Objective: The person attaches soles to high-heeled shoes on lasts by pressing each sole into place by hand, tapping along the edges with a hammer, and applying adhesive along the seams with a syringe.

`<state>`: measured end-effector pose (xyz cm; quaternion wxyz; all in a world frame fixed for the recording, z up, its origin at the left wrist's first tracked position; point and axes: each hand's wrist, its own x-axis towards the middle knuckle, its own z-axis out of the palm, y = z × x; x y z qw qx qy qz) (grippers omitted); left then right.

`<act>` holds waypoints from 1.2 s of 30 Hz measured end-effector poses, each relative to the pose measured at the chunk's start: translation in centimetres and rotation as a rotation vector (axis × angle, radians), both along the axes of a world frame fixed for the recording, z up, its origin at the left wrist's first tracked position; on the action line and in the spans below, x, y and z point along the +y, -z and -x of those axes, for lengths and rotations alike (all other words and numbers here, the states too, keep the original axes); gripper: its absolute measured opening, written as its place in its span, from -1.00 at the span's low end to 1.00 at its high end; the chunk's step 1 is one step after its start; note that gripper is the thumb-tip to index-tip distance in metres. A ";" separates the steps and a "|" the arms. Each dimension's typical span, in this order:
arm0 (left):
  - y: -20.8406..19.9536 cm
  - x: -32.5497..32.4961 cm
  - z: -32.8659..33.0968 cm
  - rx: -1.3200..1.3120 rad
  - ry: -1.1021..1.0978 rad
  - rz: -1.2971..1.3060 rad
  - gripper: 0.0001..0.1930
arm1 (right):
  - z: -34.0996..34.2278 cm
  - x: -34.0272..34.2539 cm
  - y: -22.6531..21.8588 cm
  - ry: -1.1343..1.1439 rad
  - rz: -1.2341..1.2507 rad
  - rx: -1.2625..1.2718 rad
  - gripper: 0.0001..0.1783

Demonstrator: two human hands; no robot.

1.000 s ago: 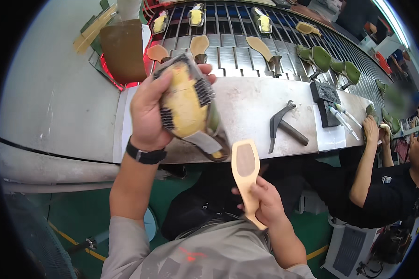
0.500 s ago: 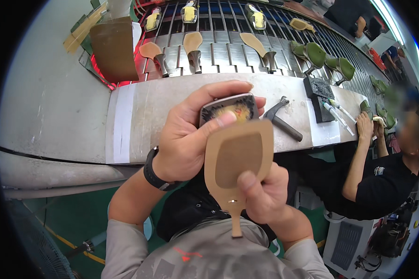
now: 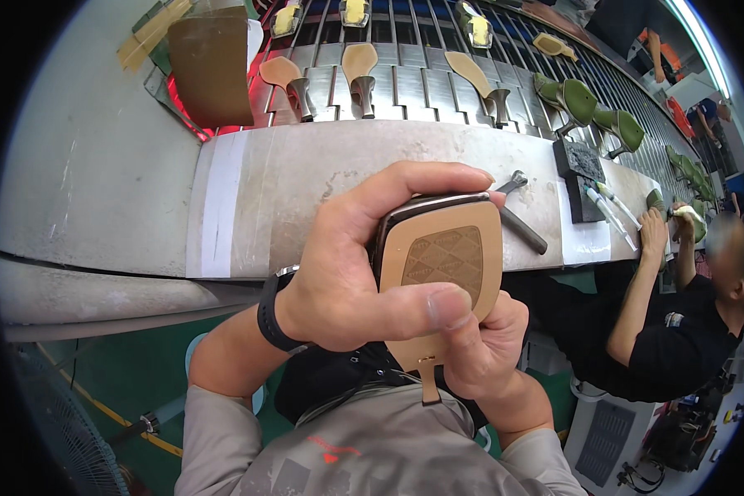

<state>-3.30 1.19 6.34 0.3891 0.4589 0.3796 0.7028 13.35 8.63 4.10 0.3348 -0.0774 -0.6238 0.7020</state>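
Note:
A tan shoe outsole (image 3: 448, 263) with a brown patterned panel lies over the underside of a dark-edged shoe (image 3: 401, 217), close above my lap. Most of the shoe is hidden behind the sole; only its dark rim shows along the top and left. My left hand (image 3: 339, 264) wraps round the shoe from the left, its thumb pressed across the sole's face. From the lower right my right hand (image 3: 488, 351) grips the sole's side edge, with some fingers out of sight. The narrow shank end of the sole points down toward me.
A hammer (image 3: 524, 233) rests on the bench (image 3: 298, 174) beyond my hands. A black block (image 3: 583, 207) and white brush-like sticks (image 3: 612, 217) lie to its right. Heeled soles (image 3: 360, 70) and green shoes (image 3: 583, 101) stand on the conveyor. A co-worker (image 3: 678, 331) handles a shoe at right.
The sole has moved up and onto the shoe's underside, covering the rough patch seen before. My left thumb has shifted from that underside onto the sole's face. The view has shifted slightly.

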 end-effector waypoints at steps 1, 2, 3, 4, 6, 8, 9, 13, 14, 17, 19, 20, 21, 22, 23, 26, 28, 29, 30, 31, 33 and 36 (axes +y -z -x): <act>0.0 0.0 0.0 0.008 0.002 0.001 -0.08 | 0.0 0.0 0.0 0.009 -0.022 -0.005 -0.73; 0.1 0.0 0.0 0.008 0.002 0.002 -0.08 | -0.1 0.0 0.0 0.017 -0.043 -0.010 -0.73; 0.1 -0.1 0.0 0.016 -0.001 -0.005 -0.09 | -0.1 -0.1 0.0 0.017 -0.042 -0.010 -0.73; 0.1 -0.1 0.0 0.023 -0.002 -0.013 -0.10 | -0.1 -0.1 -0.1 0.017 -0.046 -0.019 -0.73; -0.1 -0.1 0.0 0.031 -0.001 -0.011 -0.14 | -0.2 -0.1 -0.2 0.019 -0.049 -0.028 -0.73; -0.6 -0.2 -0.2 0.038 0.003 -0.008 -0.17 | -0.2 -0.3 0.0 0.006 0.035 -0.029 -0.74; -1.3 -0.4 -0.5 -0.056 -0.006 0.077 -0.22 | -0.2 -0.3 0.1 0.009 0.036 -0.029 -0.74; -2.2 -0.6 -1.0 -0.269 -0.016 0.194 -0.30 | -0.9 -0.2 0.2 -0.015 0.080 -0.086 -0.73; -2.0 -0.6 -0.9 -0.269 -0.021 0.194 -0.30 | -1.1 -0.1 0.0 -0.044 0.078 -0.111 -0.73; -1.1 -0.3 -0.3 -0.005 0.026 0.049 -0.27 | -0.7 0.0 -0.9 -0.024 0.146 -0.099 -0.71; -1.3 -0.2 -0.1 0.015 0.052 0.066 -0.24 | -0.8 0.3 -0.9 -0.052 0.127 -0.105 -0.70; -1.3 -0.2 0.0 0.014 0.051 0.064 -0.24 | -0.8 0.3 -0.9 -0.041 0.122 -0.103 -0.70; -1.3 -0.2 0.0 0.017 0.055 0.072 -0.24 | -0.8 0.3 -0.9 -0.029 0.118 -0.101 -0.70; -1.3 -0.2 0.0 0.020 0.058 0.082 -0.24 | -0.8 0.2 -1.1 -0.033 0.117 -0.101 -0.70; -1.4 -0.2 0.0 0.020 0.054 0.082 -0.24 | -0.9 0.0 -1.4 -0.034 0.108 -0.144 -0.67; -1.6 -0.3 -0.2 0.027 0.059 0.096 -0.25 | -1.1 -0.1 -1.4 -0.037 0.089 -0.177 -0.63; -1.5 -0.4 -0.4 -0.014 0.071 0.088 -0.27 | -1.1 -0.1 -1.4 -0.039 0.081 -0.166 -0.62; -1.6 -0.4 -0.4 -0.015 0.071 0.088 -0.27 | -1.1 -0.1 -1.5 -0.030 0.066 -0.170 -0.63; -1.7 -0.4 -0.4 -0.047 0.078 0.097 -0.29 | -1.1 -0.1 -1.5 -0.022 0.052 -0.174 -0.63; -1.9 -0.5 -0.4 -0.079 0.084 0.107 -0.30 | -1.1 0.0 -1.5 -0.022 0.052 -0.175 -0.63; -2.0 -0.6 0.0 -0.073 0.089 0.105 -0.32 | -1.3 0.0 -1.4 -0.019 0.043 -0.216 -0.63; -2.0 -0.8 0.9 -0.101 0.116 0.105 -0.35 | -0.7 -0.1 -1.6 -0.018 -0.030 -0.195 -0.64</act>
